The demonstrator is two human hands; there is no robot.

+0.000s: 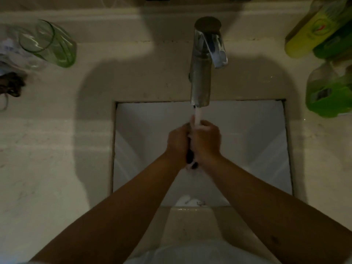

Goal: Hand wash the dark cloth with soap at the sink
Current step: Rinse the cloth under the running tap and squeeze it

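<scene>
Both hands, left hand and right hand, clamp the dark cloth under the tap; green glass far left, green bottles right.

A pale, marbled bench is seen filling most of the frame, with a white rectangular sink set into its lower centre. A chrome tap is mounted on the bench above the sink. At the upper left, a green glass tumbler is stood beside a crumpled clear plastic bag, with a dark tangled item just below them. At the upper right a yellow-green bottle is placed, and a green bottle below it.
</scene>
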